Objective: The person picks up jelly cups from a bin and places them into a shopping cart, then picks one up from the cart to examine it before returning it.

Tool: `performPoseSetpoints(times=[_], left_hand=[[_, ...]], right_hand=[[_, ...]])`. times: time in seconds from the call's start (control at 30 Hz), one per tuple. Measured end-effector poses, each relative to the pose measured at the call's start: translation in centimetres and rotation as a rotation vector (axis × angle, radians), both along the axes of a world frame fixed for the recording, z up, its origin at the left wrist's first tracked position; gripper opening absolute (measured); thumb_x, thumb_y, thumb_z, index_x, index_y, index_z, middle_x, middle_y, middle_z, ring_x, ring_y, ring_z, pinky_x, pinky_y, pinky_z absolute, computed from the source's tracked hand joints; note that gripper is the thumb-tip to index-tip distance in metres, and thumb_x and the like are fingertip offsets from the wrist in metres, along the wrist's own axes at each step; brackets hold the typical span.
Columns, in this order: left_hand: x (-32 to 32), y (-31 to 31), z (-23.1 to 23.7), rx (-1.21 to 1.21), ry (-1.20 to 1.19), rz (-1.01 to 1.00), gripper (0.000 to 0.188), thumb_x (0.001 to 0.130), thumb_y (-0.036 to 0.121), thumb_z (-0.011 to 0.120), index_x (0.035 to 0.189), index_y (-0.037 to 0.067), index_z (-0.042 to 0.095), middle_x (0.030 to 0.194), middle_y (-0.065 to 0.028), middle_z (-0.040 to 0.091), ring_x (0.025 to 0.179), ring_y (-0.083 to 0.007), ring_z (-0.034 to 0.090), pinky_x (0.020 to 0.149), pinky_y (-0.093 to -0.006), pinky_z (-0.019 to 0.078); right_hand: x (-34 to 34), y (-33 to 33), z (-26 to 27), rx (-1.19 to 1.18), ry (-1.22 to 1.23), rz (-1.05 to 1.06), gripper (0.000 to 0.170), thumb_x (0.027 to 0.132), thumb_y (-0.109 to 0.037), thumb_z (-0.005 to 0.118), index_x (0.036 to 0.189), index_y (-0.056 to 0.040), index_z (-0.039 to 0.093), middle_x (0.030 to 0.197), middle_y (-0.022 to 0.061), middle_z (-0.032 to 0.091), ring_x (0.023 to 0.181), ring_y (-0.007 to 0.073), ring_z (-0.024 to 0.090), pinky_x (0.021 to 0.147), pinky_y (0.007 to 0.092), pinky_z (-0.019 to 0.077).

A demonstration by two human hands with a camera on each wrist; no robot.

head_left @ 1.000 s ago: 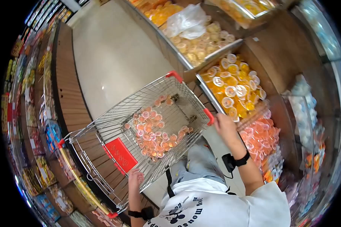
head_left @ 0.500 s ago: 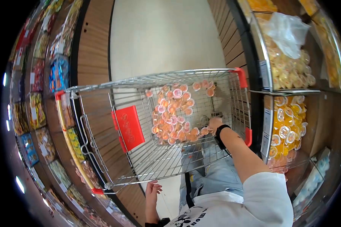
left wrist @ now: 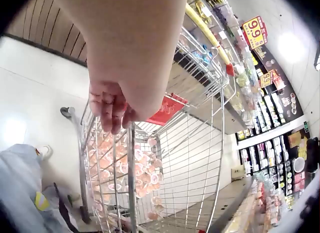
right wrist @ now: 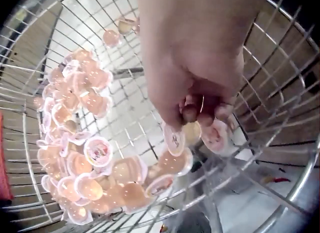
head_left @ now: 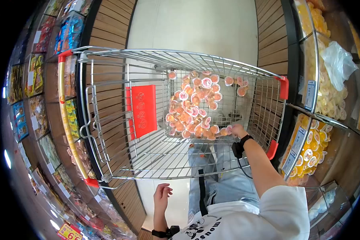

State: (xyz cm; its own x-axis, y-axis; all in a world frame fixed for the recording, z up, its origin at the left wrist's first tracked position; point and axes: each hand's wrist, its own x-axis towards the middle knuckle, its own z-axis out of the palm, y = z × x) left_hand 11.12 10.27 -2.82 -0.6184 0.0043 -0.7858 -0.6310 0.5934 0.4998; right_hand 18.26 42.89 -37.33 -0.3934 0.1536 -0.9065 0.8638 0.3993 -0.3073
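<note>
Many cups (head_left: pixel 195 111), right hand (head_left: pixel 239 131) touching some, left hand (head_left: pixel 162 193) outside wire cart (head_left: pixel 284 87)

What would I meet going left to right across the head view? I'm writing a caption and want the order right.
Lower blue packets, yellow cart handle, red panel, peach-coloured cups, upper right red corner piece, clear plastic bag.
</note>
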Motion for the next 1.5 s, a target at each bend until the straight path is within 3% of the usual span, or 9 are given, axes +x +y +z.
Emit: performPoseSetpoints(times=[0.07,0.2,0.27,0.3,0.47,0.67,0.8,1.1,1.5], left_hand=[[-1.0,0.5,0.2,0.052,0.036,-0.047,0.014,0.078,0.011,0.038,0.085,0.004,0.045,0.067,-0.0041,0.052,0.057,-0.0078,0.047,0.049,-0.0177,0.0351],[-3.3,1.6,1.8,0.180,0.132,-0.117,0.013,0.077,0.011,0.039,0.085,0.002,0.046,0.068,-0.0050,0.052,0.058,-0.0085,0.048,0.050,-0.0187,0.0366],[-4.7,2.0,2.9,0.237,0.195,-0.207,0.014,0.077,0.011,0.040,0.084,0.001,0.046,0.068,-0.0058,0.052,0.058,-0.0090,0.048,0.052,-0.0195,0.0376],[-5.5,2.2,3.5,0.261,0.226,-0.250,0.014,0.077,0.012,0.040,0.084,0.001,0.046,0.068,-0.0062,0.052,0.058,-0.0092,0.048,0.052,-0.0198,0.0381],[-8.1,3.9,9.8,0.437,0.298,-0.344,0.014,0.077,0.013,0.041,0.080,0.000,0.045,0.065,-0.0052,0.051,0.057,-0.0089,0.047,0.052,-0.0204,0.0381],[-7.9,1.0,16.3,0.543,0.448,-0.430,0.017,0.075,0.011,0.046,0.062,0.001,0.044,0.052,0.0005,0.045,0.046,-0.0034,0.041,0.042,-0.0169,0.0330],[-7.4,-1.6,19.6,0.711,0.431,-0.361,0.018,0.075,0.011,0.045,0.059,0.002,0.043,0.050,0.0016,0.043,0.046,-0.0024,0.039,0.041,-0.0159,0.0312],[-6.0,-6.9,21.0,0.986,0.417,-0.437,0.021,0.075,0.007,0.043,0.056,0.003,0.036,0.048,0.0038,0.034,0.043,-0.0022,0.031,0.038,-0.0176,0.0250],[-5.4,-7.5,21.5,0.959,0.556,-0.702,0.020,0.073,0.008,0.043,0.055,0.002,0.035,0.048,0.0027,0.031,0.044,-0.0038,0.026,0.038,-0.0189,0.0228]], right_hand=[[-2.1,0.0,3.7,-0.039,0.143,-0.098,0.025,0.061,-0.025,0.052,0.060,-0.0007,0.051,0.051,0.0101,0.051,0.043,0.0197,0.050,0.040,0.0310,0.0399],[-6.8,-0.8,11.3,-0.383,0.254,-0.266,0.022,0.064,-0.027,0.055,0.065,-0.0053,0.050,0.049,0.0016,0.044,0.042,0.0093,0.042,0.036,0.0240,0.0315],[-9.3,-1.8,19.5,-0.633,0.274,-0.423,0.013,0.070,-0.017,0.053,0.063,-0.0078,0.048,0.049,-0.0020,0.041,0.042,0.0052,0.038,0.037,0.0189,0.0285],[-10.5,-2.5,24.6,-0.724,0.377,-0.458,0.021,0.071,-0.016,0.051,0.056,-0.0097,0.038,0.048,-0.0033,0.038,0.042,0.0042,0.033,0.038,0.0173,0.0250],[-12.1,-7.8,37.7,-1.056,0.562,-0.397,0.023,0.072,-0.010,0.049,0.055,-0.0100,0.032,0.051,-0.0038,0.038,0.045,0.0025,0.033,0.040,0.0162,0.0237],[-11.5,-14.1,47.9,-1.039,0.694,-0.242,0.023,0.073,-0.012,0.048,0.057,-0.0097,0.032,0.050,-0.0062,0.031,0.045,0.0024,0.031,0.040,0.0162,0.0232],[-10.4,-17.2,50.9,-0.908,0.810,-0.186,0.019,0.078,-0.017,0.044,0.063,-0.0044,0.042,0.053,-0.0075,0.032,0.047,-0.0001,0.027,0.040,0.0156,0.0212],[-6.8,-23.1,54.3,-0.851,0.890,-0.199,0.021,0.077,-0.016,0.044,0.059,-0.0048,0.040,0.054,-0.0067,0.035,0.048,0.0006,0.029,0.041,0.0158,0.0231],[-3.0,-25.3,53.5,-0.840,1.095,-0.347,0.019,0.077,-0.016,0.044,0.063,-0.0042,0.043,0.060,-0.0056,0.037,0.054,0.0010,0.032,0.046,0.0166,0.0268]])
